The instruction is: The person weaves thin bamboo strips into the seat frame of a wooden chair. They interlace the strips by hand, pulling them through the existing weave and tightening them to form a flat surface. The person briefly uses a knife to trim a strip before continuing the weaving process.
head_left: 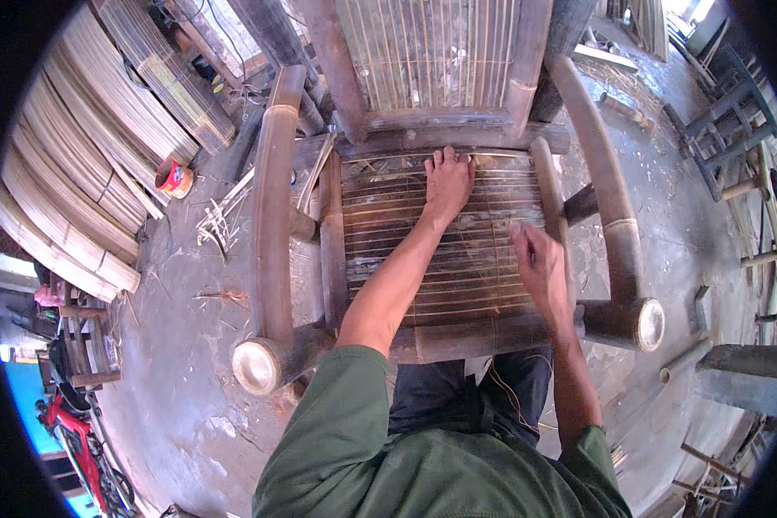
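A bamboo chair (274, 207) with thick round arms stands in front of me, its seat made of thin bamboo slats (388, 250). My left hand (449, 183) reaches over the seat to its back edge, fingers bent and closed on a slat there. Over the right part of the seat is my right hand (541, 263), its fingers curled together and slightly blurred; whatever they hold is hidden. A thin cord (492, 203) crosses the slats between the hands. Loose strands (511, 399) hang over my lap below the front rail (457, 339).
Stacked bamboo strips (69, 164) lean at the left, near a red bucket (174, 179). Scraps (220, 220) lie on the floor. A red motorcycle (78, 449) is at the lower left. Dark frames (729, 129) and a bamboo tube (686, 361) are at the right.
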The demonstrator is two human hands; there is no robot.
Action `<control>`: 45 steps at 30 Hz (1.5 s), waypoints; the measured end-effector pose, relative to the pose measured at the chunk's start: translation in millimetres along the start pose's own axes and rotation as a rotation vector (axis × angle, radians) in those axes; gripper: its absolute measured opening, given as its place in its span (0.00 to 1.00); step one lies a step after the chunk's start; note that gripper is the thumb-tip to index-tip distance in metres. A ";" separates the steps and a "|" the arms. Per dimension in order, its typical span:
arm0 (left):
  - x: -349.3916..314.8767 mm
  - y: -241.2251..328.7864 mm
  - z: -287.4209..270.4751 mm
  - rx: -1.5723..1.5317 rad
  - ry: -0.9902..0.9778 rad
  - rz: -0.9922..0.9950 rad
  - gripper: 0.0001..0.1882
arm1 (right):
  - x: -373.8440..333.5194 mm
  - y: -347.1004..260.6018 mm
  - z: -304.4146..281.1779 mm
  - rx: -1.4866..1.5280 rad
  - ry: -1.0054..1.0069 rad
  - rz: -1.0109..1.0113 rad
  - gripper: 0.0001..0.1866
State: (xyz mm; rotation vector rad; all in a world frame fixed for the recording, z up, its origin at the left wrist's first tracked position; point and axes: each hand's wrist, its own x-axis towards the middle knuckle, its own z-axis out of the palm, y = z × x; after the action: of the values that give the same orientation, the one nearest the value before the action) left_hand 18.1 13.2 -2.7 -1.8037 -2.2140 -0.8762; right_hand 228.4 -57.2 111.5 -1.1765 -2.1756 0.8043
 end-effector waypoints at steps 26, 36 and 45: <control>28.7 -20.2 5.2 -0.143 -0.306 -0.014 0.19 | 41.6 69.5 65.5 0.022 0.401 -0.191 0.07; 21.8 -7.5 26.5 -0.056 -0.446 -0.063 0.20 | 59.7 89.4 65.7 -0.310 0.359 -0.048 0.13; 23.1 -1.1 30.1 -0.021 -0.403 0.051 0.18 | 121.7 127.0 92.6 -0.544 0.215 -0.048 0.23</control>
State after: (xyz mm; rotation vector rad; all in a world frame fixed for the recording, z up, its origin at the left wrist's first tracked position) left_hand 18.2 48.4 -16.9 -2.1985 -2.3735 -0.5643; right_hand 175.5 81.0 -21.3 -1.3791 -2.2922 0.0456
